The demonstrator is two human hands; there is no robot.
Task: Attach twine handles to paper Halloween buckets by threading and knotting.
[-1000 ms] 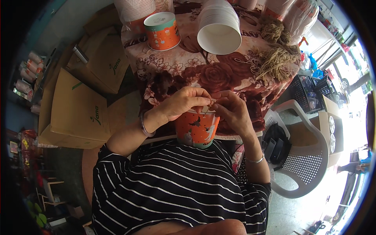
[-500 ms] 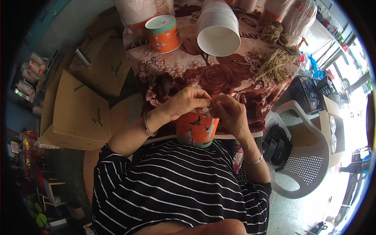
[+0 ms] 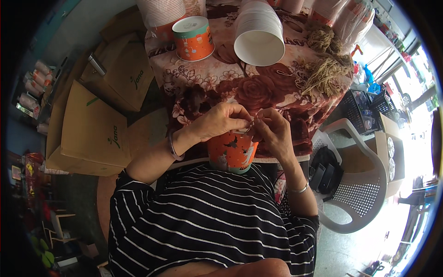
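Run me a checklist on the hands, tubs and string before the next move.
1. Hands together: ok; left hand and right hand meet over the rim of the orange tub.
2. Tub open end up: ok; its green base is at the bottom.
3. Grip secure: cannot tell; what the hands pinch is too small and partly hidden.
4. String bundles on the table: ok, toward the right.
5. Tub stack standing: not ok; it lies on its side.
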